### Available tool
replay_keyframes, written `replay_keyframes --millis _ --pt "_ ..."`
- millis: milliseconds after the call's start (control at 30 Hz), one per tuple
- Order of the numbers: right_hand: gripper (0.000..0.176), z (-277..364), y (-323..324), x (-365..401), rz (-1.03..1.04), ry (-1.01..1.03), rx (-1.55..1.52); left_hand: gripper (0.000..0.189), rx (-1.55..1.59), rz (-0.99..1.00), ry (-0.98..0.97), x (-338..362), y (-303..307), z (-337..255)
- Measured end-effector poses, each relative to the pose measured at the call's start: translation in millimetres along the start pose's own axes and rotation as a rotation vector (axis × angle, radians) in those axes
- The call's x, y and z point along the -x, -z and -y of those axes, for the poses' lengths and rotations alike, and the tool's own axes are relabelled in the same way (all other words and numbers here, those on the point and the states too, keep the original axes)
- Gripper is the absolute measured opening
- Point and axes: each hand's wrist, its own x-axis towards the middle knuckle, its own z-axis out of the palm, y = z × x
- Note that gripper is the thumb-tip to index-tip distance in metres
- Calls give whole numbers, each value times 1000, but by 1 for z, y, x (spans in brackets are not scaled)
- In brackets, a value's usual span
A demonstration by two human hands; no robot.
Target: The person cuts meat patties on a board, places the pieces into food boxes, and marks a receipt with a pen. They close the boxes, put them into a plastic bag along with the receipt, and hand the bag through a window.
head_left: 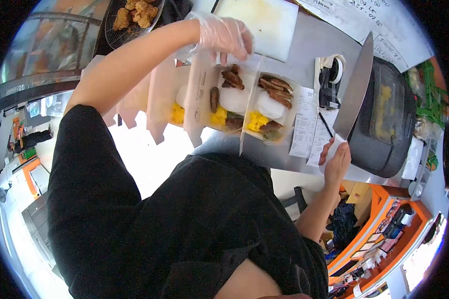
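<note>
My left hand (227,37), in a clear plastic glove, hovers over the back edge of the middle food box, fingers curled downward; whether they hold anything is hidden. Below it, dark browned meat slices (232,77) lie beside white rice (234,99) and yellow egg pieces (218,115). The right-hand box (292,107) holds similar meat slices (276,89), rice (271,105) and egg (257,120). My bare right hand (337,158) grips the white handle of a large knife (356,89), its blade pointing away from me.
Further boxes with raised lids (159,99) stand at the left. Fried chicken (137,14) sits in a wire basket (115,31). A white cutting board (269,25) lies at the back. Receipts (303,124), a tape dispenser (329,82) and a black lidded container (384,119) are at the right.
</note>
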Motion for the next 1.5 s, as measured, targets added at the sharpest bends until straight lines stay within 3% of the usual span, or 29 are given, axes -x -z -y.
replay_keyframes --millis 133,233,367,533,767,800,833,900,967,1067,1167,1267,1367,1500 --pt "58 -1 -2 4 -10 -20 -15 38 -379 137 46 -18 -3 16" --pt "58 6 -6 9 -2 -11 -7 14 -843 164 -438 -37 -40 49" --pt "57 7 -7 10 20 -12 15 23 -1158 300 -186 -43 -92 47" --pt "56 6 -10 11 41 -19 19 23 -1188 273 -182 -55 -119 73" --pt "52 6 -6 14 73 -7 63 23 -1118 51 -121 -78 -132 133" --pt "53 7 -6 15 68 -11 82 22 -1016 66 -206 -80 -126 137" --pt "55 8 -6 15 64 -14 102 22 -912 79 -289 -55 -96 102" --pt "55 3 -3 14 62 -14 91 24 -805 25 -250 -20 -62 46" --pt "53 1 -3 14 62 -10 83 27 -789 -101 -8 -8 -54 10" --pt "50 2 -4 14 85 -2 83 28 -685 -206 -43 -14 -47 9" --pt "48 5 -4 15 116 -3 100 29 -865 -79 46 -7 -42 2" --pt "47 7 -4 17 117 10 118 30 -837 -122 96 5 -35 -13" --pt "46 8 -4 18 111 13 120 30 -494 -29 -369 -28 -40 32" --pt "46 6 -5 16 100 8 120 40 -640 67 -384 -48 -71 54"
